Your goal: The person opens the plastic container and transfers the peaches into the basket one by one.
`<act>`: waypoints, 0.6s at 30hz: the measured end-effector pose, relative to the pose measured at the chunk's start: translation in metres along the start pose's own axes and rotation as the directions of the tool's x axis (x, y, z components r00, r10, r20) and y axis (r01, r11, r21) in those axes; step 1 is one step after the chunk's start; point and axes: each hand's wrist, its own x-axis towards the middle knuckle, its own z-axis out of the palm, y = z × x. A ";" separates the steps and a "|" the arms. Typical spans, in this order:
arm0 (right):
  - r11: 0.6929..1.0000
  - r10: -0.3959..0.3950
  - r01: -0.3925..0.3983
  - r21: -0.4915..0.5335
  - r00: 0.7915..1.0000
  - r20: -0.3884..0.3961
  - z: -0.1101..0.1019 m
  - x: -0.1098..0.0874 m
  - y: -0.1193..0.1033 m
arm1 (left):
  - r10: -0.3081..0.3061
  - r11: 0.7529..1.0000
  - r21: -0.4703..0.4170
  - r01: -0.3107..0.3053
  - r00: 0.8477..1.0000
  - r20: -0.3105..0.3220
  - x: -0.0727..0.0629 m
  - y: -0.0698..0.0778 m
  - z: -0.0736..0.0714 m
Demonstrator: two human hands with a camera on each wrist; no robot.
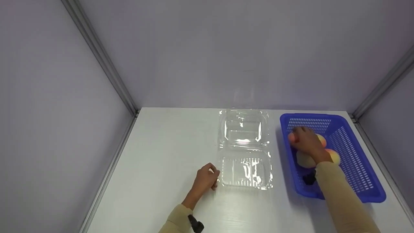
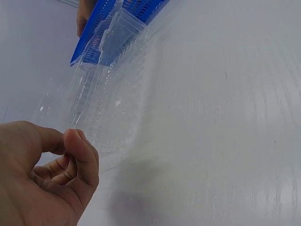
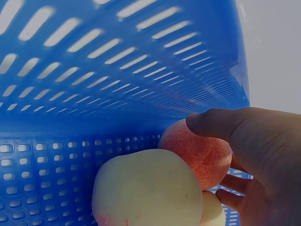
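Observation:
A clear plastic clamshell box [image 1: 245, 171] lies spread flat on the white table, its lid half [image 1: 244, 127] toward the back wall. At the left edge of its near half, my left hand [image 1: 204, 178] pinches the rim between thumb and forefinger; the other fingers curl under in the left wrist view. Inside the blue basket [image 1: 364, 161], my right hand [image 1: 307, 141] grips a reddish peach [image 3: 200, 153], thumb over its top and fingers round the far side. A large pale peach [image 3: 148, 188] sits beside it, and another yellow-red peach [image 1: 333, 156] lies nearby.
The basket's slotted walls stand around the peaches, to the right of the box. Grey panels with metal corner posts [image 1: 106, 64] enclose the table at the back and both sides. White tabletop [image 1: 161, 145] extends left of the box.

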 end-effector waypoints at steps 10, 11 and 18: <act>1.000 0.000 0.000 0.005 1.000 -0.010 0.003 -0.002 -0.001 | 0.008 1.000 0.010 -0.008 1.000 0.007 -0.001 -0.001 -0.002; 1.000 -0.003 0.003 0.001 1.000 -0.018 0.003 -0.003 -0.002 | 0.010 1.000 0.005 -0.010 1.000 0.009 -0.001 -0.001 -0.002; 1.000 0.010 -0.010 -0.002 0.996 -0.084 0.002 -0.005 -0.013 | 0.008 1.000 -0.001 -0.008 1.000 0.011 0.000 -0.001 -0.003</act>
